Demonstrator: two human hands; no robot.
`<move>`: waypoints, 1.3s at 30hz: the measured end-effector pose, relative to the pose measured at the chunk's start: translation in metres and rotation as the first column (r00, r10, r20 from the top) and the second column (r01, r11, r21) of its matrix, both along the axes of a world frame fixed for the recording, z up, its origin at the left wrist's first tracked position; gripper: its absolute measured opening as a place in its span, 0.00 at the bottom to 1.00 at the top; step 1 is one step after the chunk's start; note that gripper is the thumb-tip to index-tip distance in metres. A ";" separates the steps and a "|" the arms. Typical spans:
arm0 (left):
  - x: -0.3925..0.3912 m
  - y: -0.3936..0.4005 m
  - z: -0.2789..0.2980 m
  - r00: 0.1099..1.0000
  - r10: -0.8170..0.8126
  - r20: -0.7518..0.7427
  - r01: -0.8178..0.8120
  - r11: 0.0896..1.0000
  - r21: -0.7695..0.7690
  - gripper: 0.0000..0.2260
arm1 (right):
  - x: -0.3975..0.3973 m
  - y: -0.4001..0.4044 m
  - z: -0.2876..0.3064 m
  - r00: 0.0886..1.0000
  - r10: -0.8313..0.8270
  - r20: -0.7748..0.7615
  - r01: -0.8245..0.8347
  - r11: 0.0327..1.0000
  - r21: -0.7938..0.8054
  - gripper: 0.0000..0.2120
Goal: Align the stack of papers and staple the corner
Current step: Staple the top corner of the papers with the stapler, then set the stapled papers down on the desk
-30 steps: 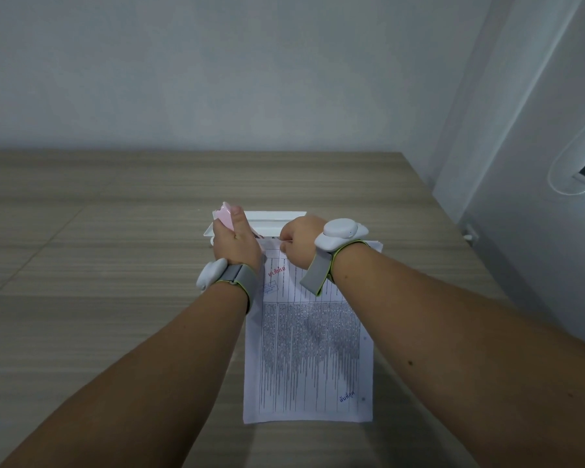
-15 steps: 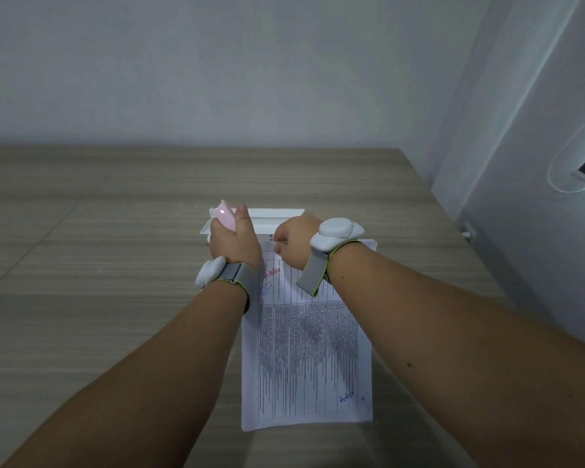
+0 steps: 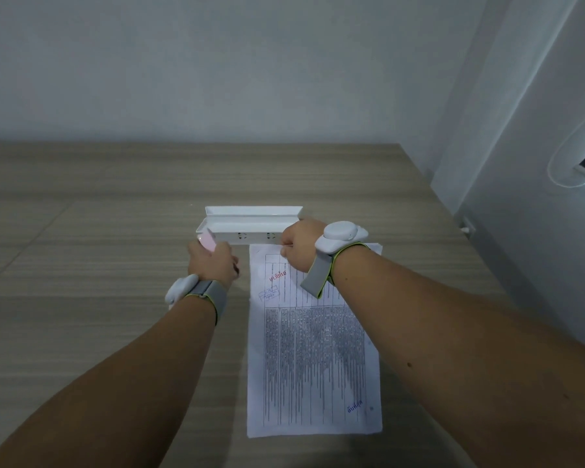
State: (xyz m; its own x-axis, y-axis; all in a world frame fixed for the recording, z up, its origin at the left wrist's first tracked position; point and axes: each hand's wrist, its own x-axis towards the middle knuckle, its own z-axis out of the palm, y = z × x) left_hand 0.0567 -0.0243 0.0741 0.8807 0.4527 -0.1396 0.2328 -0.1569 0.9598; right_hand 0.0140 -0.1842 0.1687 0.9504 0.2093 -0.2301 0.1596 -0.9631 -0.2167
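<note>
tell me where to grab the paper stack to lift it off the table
Probably the stack of papers is best taken at its near short edge, from the person's side: it lies flat, that end is bare, and the right hand presses the far end beside the white tray.

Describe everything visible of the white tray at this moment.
The white tray is a long, shallow, glossy box, plastic by the look, lying flat on the wooden table crosswise beyond the paper stack. A matching flat part rises behind it, perhaps an opened lid. Two small dark marks show on its near wall. The pink stapler in the left hand overlaps its left end.
</note>
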 end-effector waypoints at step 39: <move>-0.044 0.012 -0.057 0.518 -0.815 -0.260 0.633 0.569 -0.524 0.15 | 0.029 -0.019 -0.040 0.997 -0.067 -0.027 0.068 0.995 0.068 0.13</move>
